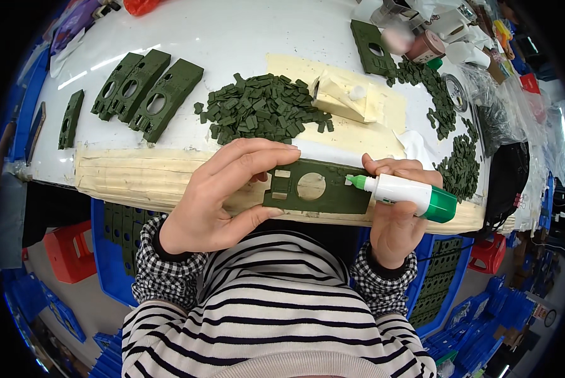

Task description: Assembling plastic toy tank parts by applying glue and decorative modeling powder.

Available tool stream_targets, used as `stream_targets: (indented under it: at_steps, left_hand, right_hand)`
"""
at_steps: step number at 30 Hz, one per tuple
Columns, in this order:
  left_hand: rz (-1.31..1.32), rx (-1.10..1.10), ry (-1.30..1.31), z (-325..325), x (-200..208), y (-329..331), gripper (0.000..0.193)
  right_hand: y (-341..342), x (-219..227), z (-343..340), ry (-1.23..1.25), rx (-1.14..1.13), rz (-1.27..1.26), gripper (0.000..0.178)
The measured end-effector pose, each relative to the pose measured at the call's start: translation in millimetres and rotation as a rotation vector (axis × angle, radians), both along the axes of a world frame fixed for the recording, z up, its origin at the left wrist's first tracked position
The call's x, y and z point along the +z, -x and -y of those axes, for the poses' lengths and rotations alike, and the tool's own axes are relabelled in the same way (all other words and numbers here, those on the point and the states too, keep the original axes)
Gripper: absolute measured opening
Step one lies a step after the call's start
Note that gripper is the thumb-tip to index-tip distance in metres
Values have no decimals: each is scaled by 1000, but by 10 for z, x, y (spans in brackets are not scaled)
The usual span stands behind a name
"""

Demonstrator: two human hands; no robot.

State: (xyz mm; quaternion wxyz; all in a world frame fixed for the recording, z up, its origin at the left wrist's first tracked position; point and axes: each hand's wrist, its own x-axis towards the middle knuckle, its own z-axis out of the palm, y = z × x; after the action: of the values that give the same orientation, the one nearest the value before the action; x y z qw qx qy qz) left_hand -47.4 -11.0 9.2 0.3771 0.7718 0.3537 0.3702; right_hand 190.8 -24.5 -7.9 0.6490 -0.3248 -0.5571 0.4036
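Note:
My left hand point(210, 195) grips the left end of a dark green plastic tank hull plate point(333, 186), thumb below and fingers above. The plate has a large round hole and small rectangular openings near my left fingers. In my right hand point(399, 220) is a white glue bottle point(402, 192) with a green base; its green nozzle points left, at the plate's right part. Whether the tip touches the surface I cannot tell. Behind the plate lies a heap of small dark green plastic pieces point(257, 107).
Several similar green hull parts point(169, 97) lie at the left, another point(370, 47) at the far right. A tape-wrapped block point(348, 97) sits beyond the plate. More small pieces point(459, 167) spread along the right. Blue bins point(115, 277) with green parts and red stools point(70, 252) stand below the table edge.

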Motion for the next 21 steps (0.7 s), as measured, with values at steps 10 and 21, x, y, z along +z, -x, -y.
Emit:
stream_targets:
  at_steps: [10,21]
  left_hand:
    - [11,-6,28,-4,2,15,56]
    - [24,0,45,0,14,12,56]
  right_hand:
    - [-19,-2,-2,-5,48,-8,43]
    - [-16,5,-7,-20,49,28,43]
